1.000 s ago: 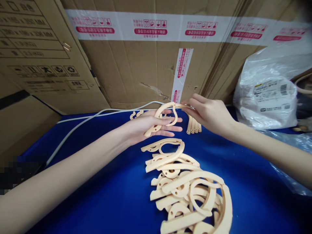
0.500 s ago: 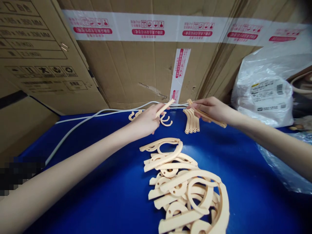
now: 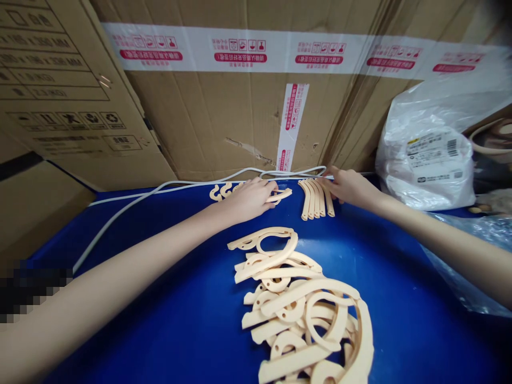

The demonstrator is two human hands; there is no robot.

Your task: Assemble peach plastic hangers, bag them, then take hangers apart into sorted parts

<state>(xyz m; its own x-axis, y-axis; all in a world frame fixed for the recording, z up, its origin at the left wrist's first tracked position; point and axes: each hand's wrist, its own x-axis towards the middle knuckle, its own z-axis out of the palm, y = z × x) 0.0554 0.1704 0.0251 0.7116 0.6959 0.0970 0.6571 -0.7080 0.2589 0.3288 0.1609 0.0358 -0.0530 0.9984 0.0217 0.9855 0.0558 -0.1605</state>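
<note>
My left hand [image 3: 250, 200] lies palm down at the far side of the blue table [image 3: 168, 298], fingers curled over a beige hooked piece [image 3: 282, 196] whose end sticks out to the right. A few small hooks [image 3: 219, 192] lie just left of it. My right hand [image 3: 351, 186] rests with fingers stretched out against the right side of a row of curved beige strips [image 3: 315, 198], touching the outermost one. A loose pile of uncut beige hook-shaped parts [image 3: 304, 309] lies nearer to me, between both arms.
Taped cardboard boxes [image 3: 240, 101] wall off the far edge and the left side. A white cable [image 3: 160, 188] runs along the boxes' foot. A white plastic bag [image 3: 428, 154] with a label sits at the far right, with clear plastic film [image 3: 468, 256] below it.
Both hands held one part together, then separated it. The left hand brought its hooked piece down beside the small hooks; the right hand laid its strip into the row.
</note>
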